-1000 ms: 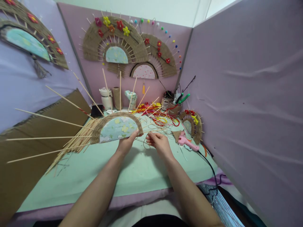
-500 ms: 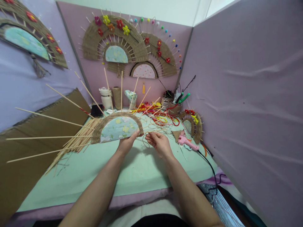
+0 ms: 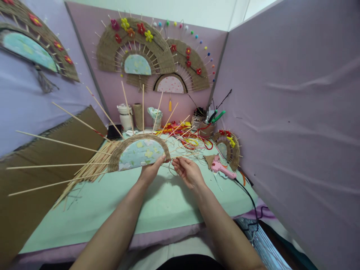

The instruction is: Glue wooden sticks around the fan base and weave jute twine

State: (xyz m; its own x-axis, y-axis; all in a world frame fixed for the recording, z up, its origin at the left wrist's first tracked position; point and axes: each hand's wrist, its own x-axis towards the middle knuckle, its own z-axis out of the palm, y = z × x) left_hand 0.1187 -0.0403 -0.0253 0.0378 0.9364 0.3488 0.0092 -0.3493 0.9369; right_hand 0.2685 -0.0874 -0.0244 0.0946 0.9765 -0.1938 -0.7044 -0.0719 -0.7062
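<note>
My left hand (image 3: 150, 171) grips the lower right corner of a half-round fan piece (image 3: 139, 153). The piece has a pale blue flowered centre, a jute-wound rim and long wooden skewers (image 3: 59, 141) fanning out to the left and upward. It is held upright above the green table mat (image 3: 157, 204). Just to its right, my right hand (image 3: 188, 171) pinches a thin jute string (image 3: 170, 168) that loops down between the two hands and runs to the fan's rim. The string's far end is too thin to follow.
A pink glue gun (image 3: 221, 167) with a black cord lies right of my right hand, beside a small jute fan (image 3: 230, 148). Red and yellow cords (image 3: 188, 137), cups of tools (image 3: 206, 122) and a jute spool (image 3: 137, 115) stand at the back. Finished fans (image 3: 135, 48) hang on the walls. Cardboard (image 3: 42, 165) leans at left.
My right hand has shifted slightly left toward the fan's corner, its fingers working the string. The fan and my left hand stay almost still.
</note>
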